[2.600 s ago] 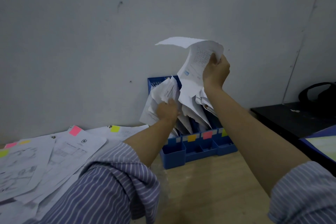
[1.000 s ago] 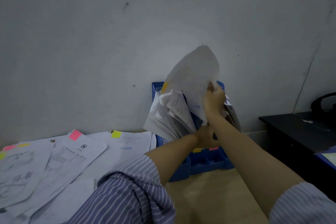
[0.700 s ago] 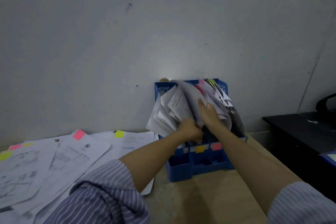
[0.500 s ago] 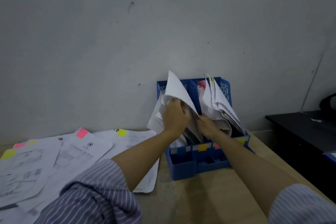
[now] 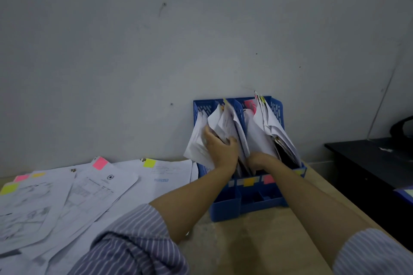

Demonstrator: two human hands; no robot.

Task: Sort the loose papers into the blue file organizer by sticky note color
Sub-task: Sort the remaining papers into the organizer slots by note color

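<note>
The blue file organizer (image 5: 225, 205) stands against the wall, its slots stuffed with white papers and its front marked with yellow and pink sticky notes. My left hand (image 5: 220, 152) grips a bunch of papers (image 5: 199, 145) in the left slots, fingers curled round them. My right hand (image 5: 257, 162) reaches down between the papers of the middle slot; its fingers are hidden among the sheets. Loose papers (image 5: 93, 190) with pink (image 5: 100, 163) and yellow (image 5: 149, 162) sticky notes lie spread on the table to the left.
A wooden table (image 5: 257, 241) bears everything. A dark low cabinet (image 5: 368, 163) stands at the right with a black object (image 5: 402, 127) on it. A grey wall rises right behind the organizer.
My right hand brought a raised sheet down into the organizer and sank deep among the papers. My left hand shifted to hold the left bunch aside.
</note>
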